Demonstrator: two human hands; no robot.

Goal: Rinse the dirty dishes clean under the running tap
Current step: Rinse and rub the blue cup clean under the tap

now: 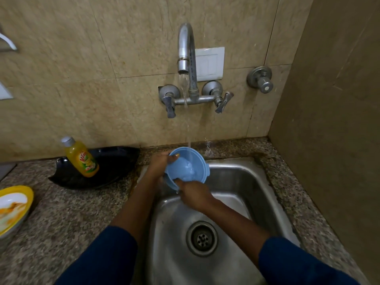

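A person holds a blue bowl (191, 161) over the far left corner of the steel sink (246, 182), tilted with its opening toward the camera. The stream of water (188, 130) from the wall tap (186, 48) falls straight into it. The left hand (160, 163) grips the bowl's left rim, thumb hooked inside and the other fingers behind the wall, out of sight. The right hand (195, 195) takes the near rim, its fingers (180, 182) curled over the edge into the bowl. Both forearms cross the sink's near left edge.

The bowl hangs just inside the sink's far rim, near the strip of table between sink and tiled wall. The basin below and to the right of the hands is open down to the drain (202, 238). The 2 tap handles sit well above the bowl. A side wall (329, 120) closes in beyond the table's narrow right edge.

On the granite table (72, 212) left of the sink, a black dish (111, 165) lies against the back wall, its right tip near the sink's far left corner. A yellow soap bottle (82, 159) leans in it. A yellow-rimmed plate (14, 204) with orange smears sits at the table's left edge, well apart from the sink.
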